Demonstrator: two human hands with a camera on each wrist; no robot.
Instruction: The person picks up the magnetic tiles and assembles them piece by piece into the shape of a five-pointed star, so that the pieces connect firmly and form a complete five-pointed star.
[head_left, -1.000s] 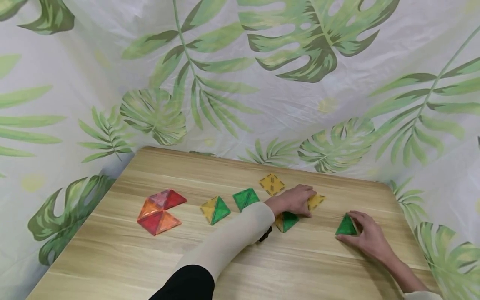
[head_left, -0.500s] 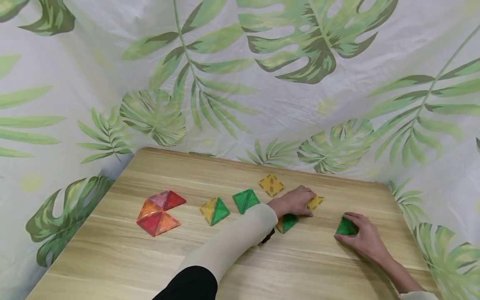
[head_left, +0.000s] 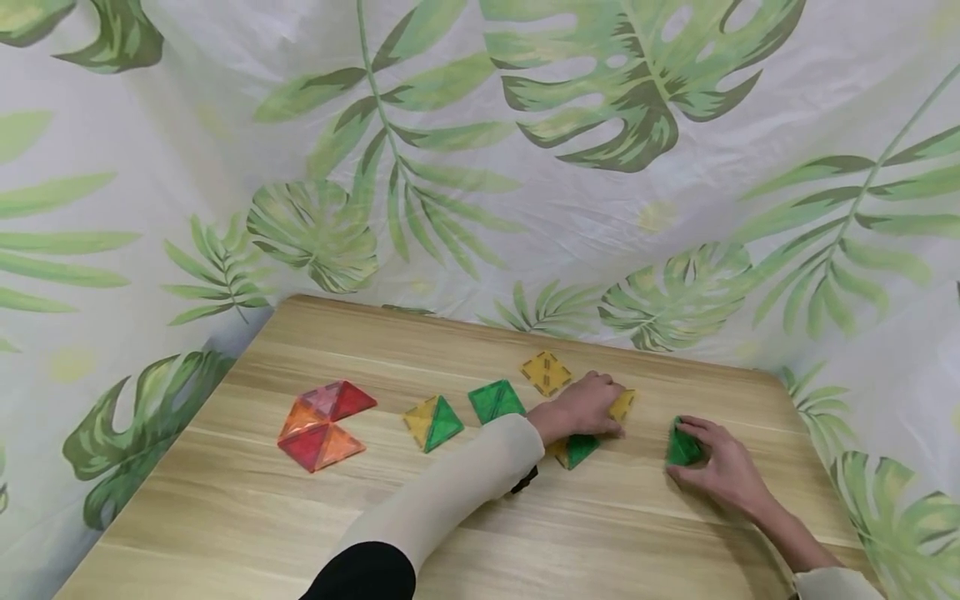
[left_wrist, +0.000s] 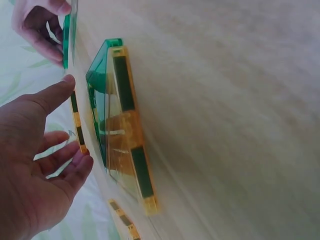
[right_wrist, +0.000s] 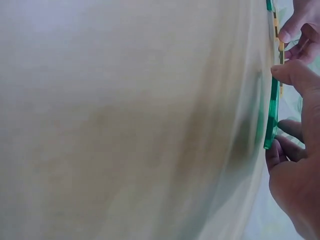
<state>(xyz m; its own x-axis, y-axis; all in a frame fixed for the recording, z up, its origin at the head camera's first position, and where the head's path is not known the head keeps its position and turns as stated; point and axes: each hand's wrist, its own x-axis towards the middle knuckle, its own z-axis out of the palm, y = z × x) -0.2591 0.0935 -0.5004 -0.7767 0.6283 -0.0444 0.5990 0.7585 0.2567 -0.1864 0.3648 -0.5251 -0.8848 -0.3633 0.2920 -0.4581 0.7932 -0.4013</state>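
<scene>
In the head view my left hand (head_left: 583, 406) grips a yellow triangular magnetic tile (head_left: 622, 405) between thumb and fingers, covering part of it. Only its edge (left_wrist: 77, 120) shows in the left wrist view. My right hand (head_left: 723, 468) holds a green triangular magnetic tile (head_left: 681, 447) at its edges, thumb on the near side and fingers on the far side. A narrow gap separates the two held tiles. Beneath my left wrist lies a joined pair, a yellow tile (left_wrist: 125, 135) and a green tile (head_left: 581, 450), partly hidden by that arm.
Red and orange tiles (head_left: 315, 433) form a partial fan at the left. Closer in lie a yellow-and-green pair (head_left: 433, 423), a green pair (head_left: 497, 402) and a yellow pair (head_left: 547, 372). Behind the wooden table (head_left: 300, 533) hangs a leaf-patterned cloth (head_left: 465, 225).
My right hand has shifted slightly left with the green tile, which has turned. My left hand has moved slightly left, and less of its yellow tile shows.
</scene>
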